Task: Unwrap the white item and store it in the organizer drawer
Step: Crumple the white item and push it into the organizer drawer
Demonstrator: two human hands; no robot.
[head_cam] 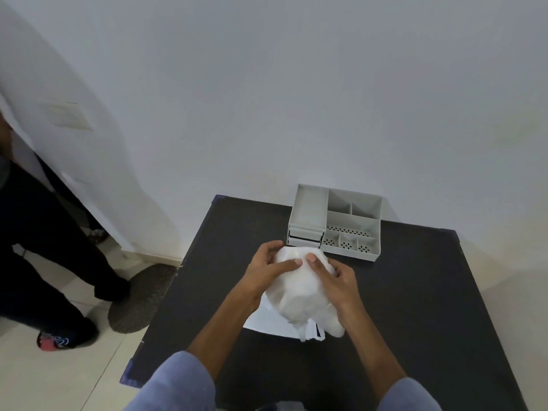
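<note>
Taking the organizer [336, 221] at the back of the dark table [415, 292] as your landmark, and working from the left: a second person's dark trouser legs [44, 232] are standing on the floor far off to its left, clear of your work.

Your left hand [268, 266] is sitting just in front of the organizer's stacked drawers [304, 237], fingers curled over the far-left edge of the white wrapped bundle [299, 289] and thumb pressing flat across its top. It is gripping the wrap, probably to steady the bundle while the other hand works.

The bundle itself is lying between your hands, just in front of the organizer, resting over a flat white sheet [267, 318] on the table. Its loose tail is trailing toward you, so the covering looks not yet off.

Your right hand [333, 277] is lying on the bundle's right side, in front of the perforated compartments [347, 241], thumb tip almost meeting the left thumb. Its fingers are closing on the wrap; the tips are hidden underneath. The drawers appear closed, so one will need opening.
</note>
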